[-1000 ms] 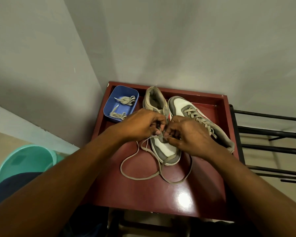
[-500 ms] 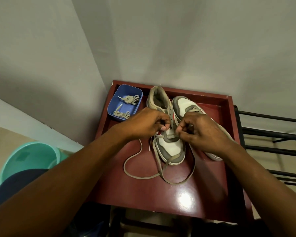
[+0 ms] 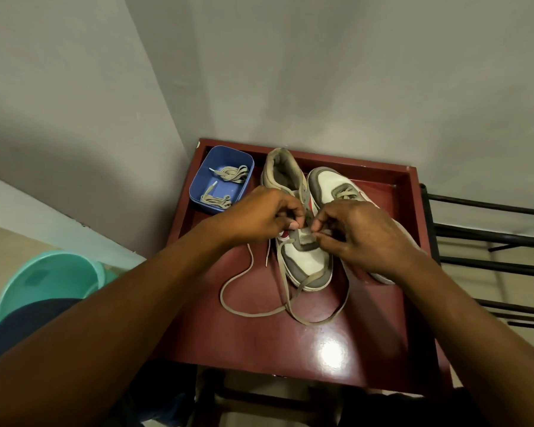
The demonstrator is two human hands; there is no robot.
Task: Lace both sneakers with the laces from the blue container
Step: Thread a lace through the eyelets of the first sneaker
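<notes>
**Lacing under way, lower eyelets**

Over the past second both hands have crept slightly heelward along the eyelets, so lacing seems to be advancing. The left hand point(image 3: 259, 217) and right hand point(image 3: 361, 238) each pinch the lace point(image 3: 221, 295) on the nearer sneaker point(image 3: 305, 266). Much slack still lies on the red table point(image 3: 352, 349) (the second sneaker point(image 3: 330, 183) appears laced). The blue container point(image 3: 202, 186) holds spare laces point(image 3: 228, 174).

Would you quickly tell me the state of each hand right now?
Left hand: closed, pinching the lace at the sneaker.
Right hand: closed, pinching the same lace.
</notes>
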